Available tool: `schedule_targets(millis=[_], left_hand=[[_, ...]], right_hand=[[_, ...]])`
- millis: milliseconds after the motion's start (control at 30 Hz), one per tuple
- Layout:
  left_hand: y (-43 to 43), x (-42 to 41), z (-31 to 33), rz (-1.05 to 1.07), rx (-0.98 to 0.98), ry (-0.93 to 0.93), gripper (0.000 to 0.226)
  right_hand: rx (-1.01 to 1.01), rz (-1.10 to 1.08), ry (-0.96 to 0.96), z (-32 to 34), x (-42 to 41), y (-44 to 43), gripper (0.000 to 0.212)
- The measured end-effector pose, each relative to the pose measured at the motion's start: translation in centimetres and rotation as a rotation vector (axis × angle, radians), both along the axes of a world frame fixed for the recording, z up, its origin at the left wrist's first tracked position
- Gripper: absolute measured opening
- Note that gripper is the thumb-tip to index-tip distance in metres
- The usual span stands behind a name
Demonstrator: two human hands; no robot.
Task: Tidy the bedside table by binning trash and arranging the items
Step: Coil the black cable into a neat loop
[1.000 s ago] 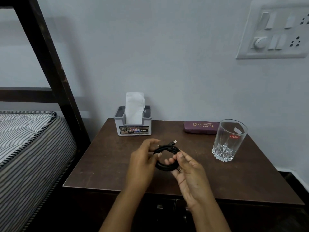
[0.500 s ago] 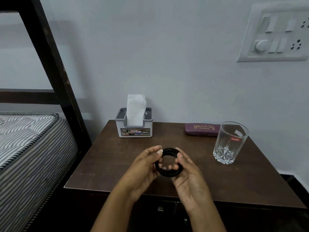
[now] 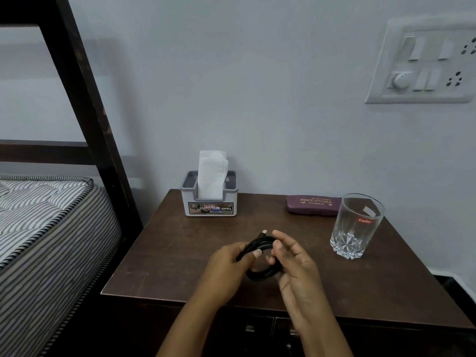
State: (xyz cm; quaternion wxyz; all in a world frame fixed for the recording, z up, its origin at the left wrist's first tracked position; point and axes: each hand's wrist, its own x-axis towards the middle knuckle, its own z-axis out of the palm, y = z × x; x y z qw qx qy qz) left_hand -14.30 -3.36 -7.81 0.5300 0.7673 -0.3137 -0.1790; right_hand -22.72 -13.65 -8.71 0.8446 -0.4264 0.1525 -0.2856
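A black cable (image 3: 260,273) is wound into a small coil above the middle of the dark wooden bedside table (image 3: 180,243). My left hand (image 3: 226,264) grips the coil's left side, thumb over the strands. My right hand (image 3: 293,261) holds the right side with fingers curled round it. The cable's pale plug tip (image 3: 264,231) sticks up from the top of the coil. A grey tissue box (image 3: 209,199) with a white tissue standing out of it sits at the back of the table.
A maroon spectacle case (image 3: 313,205) lies at the back right, and a clear drinking glass (image 3: 356,225) stands in front of it. A striped mattress (image 3: 46,228) and dark bed frame (image 3: 85,106) border the table's left. A switchboard (image 3: 422,63) hangs on the wall.
The coil has been turned between my hands; the plug tip, tucked out of sight half a second ago, now sticks up at the top. Both hands stay above the table's middle.
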Motion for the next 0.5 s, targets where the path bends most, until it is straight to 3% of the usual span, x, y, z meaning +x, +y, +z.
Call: schedule_targets(millis=[233, 400, 500], left_hand=[[0.2, 0.7, -0.9, 0.107, 0.098, -0.303, 0.014], [0.4, 0.7, -0.6, 0.037, -0.018, -0.041, 0.020], [0.6, 0.8, -0.7, 0.075, -0.045, -0.014, 0.012]], right_hand=[[-0.350, -0.088, 0.135, -0.7, 0.2, 0.0, 0.032], [-0.924, -0.043, 0.154, -1.4, 0.3, -0.9, 0.041], [-0.980, -0.015, 0.190, -1.8, 0.3, -0.8, 0.041]])
